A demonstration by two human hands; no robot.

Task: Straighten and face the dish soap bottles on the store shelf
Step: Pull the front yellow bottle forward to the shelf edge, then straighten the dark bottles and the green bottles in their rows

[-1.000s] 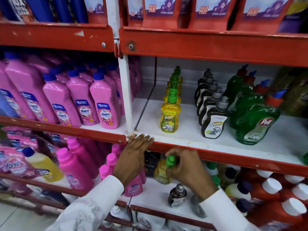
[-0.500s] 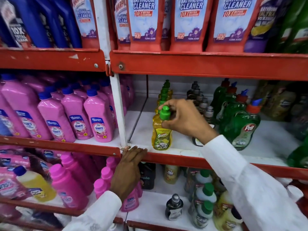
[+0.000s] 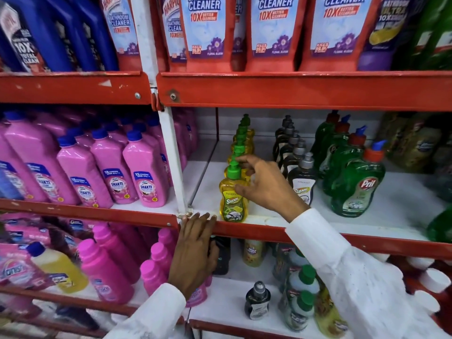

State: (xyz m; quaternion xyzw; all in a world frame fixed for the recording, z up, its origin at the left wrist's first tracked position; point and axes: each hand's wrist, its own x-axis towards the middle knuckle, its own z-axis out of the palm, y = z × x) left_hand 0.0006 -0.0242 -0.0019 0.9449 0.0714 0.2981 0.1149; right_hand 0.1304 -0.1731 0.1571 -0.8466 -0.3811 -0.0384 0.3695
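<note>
Red store shelf (image 3: 318, 234), white deck. Pink bottles (image 3: 144, 177) left bay, green Pril bottles (image 3: 354, 184) right, dark bottles (image 3: 299, 177) crowding the wrist. Front yellow dish soap bottle (image 3: 232, 199) upright at shelf edge, label out. Right hand (image 3: 266, 184) fingers spread, thumb touching bottle, not gripping. Left hand (image 3: 193, 250) flat, open on shelf lip.

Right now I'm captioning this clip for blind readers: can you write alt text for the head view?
A person's right hand touches the front yellow dish soap bottle on a red-edged store shelf, while the left hand rests on the shelf edge. Dark bottles and green bottles stand in rows to its right.
</note>
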